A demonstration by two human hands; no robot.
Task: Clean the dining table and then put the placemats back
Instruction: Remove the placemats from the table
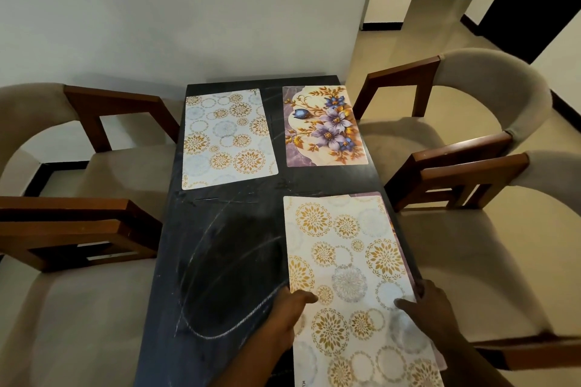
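Observation:
A black marble dining table [226, 261] carries a white placemat with gold circles [226, 138] at the far left and a purple flower placemat [323, 126] at the far right. At the near right lies another white-and-gold placemat [352, 261], on top of a purple mat whose edge [374, 196] peeks out. My left hand [283, 320] grips this mat's left edge, thumb on top. My right hand [434, 308] grips its right edge, thumb on top as well.
Four wood-framed chairs with beige cushions surround the table: two on the left [78, 229] and two on the right [471, 151]. A white wall [188, 9] stands behind the table's far end. A tiled hallway [440, 9] opens at the back right.

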